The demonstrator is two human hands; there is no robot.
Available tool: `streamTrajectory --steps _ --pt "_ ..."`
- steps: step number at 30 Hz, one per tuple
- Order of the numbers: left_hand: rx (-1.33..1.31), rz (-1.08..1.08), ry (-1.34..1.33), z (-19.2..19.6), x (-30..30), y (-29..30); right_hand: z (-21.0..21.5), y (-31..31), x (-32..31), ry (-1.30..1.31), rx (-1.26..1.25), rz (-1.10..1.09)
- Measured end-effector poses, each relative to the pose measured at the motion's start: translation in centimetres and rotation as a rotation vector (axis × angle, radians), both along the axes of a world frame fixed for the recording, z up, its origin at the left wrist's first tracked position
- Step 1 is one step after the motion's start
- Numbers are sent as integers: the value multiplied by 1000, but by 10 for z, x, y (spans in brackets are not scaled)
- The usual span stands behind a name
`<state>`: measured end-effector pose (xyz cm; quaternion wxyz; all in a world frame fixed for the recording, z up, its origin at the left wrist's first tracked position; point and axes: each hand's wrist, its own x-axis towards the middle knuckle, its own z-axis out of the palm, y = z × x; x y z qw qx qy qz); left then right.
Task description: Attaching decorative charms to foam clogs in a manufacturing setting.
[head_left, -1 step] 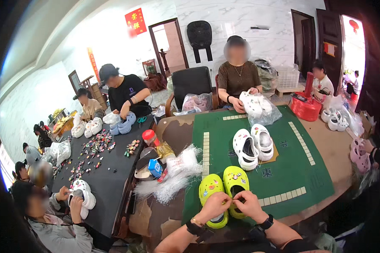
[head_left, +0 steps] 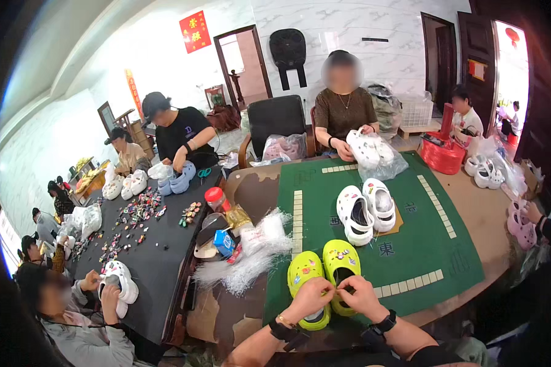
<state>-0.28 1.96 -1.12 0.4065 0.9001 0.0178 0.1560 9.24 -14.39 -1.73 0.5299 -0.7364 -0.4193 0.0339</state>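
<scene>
A pair of lime-green clogs with small colourful charms lies side by side at the near edge of the green mat: the left clog [head_left: 304, 272] and the right clog [head_left: 341, 260]. My left hand [head_left: 312, 298] rests over the left clog's opening, with thumb and fingers pinched. Over the right clog's inner side, my right hand [head_left: 361, 296] pinches too, its fingertips almost meeting the left ones between the shoes. Whatever is in the fingertips is too small to make out. Beyond them stand two white clogs [head_left: 354, 215] with charms.
The green mat [head_left: 422, 257] has rows of printed tiles. To its left lie clear plastic strands [head_left: 251, 263], a blue box [head_left: 224, 243] and a red-lidded jar [head_left: 216, 199]. Co-workers handle clogs opposite and at the dark table [head_left: 159, 269], where many charms are scattered. Red twine [head_left: 442, 156] sits far right.
</scene>
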Motion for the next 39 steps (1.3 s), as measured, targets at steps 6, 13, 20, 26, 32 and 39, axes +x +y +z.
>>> streamTrajectory --steps 6,13,20,26,32,39 --pt "-20 -20 7 1 1 -1 -8 -3 4 -56 -37 49" --pt "42 0 32 -5 -3 4 -6 0 -1 -81 -49 24" --pt "62 33 -120 -2 -7 -1 -3 4 2 26 -63 76" --pt "25 -108 -197 7 8 -12 -11 -4 6 6 -78 64" --pt "191 -26 -142 -2 -4 -9 -20 10 -6 -227 -77 117" --pt "234 -62 -148 3 -1 -13 -35 11 0 -246 -74 174"
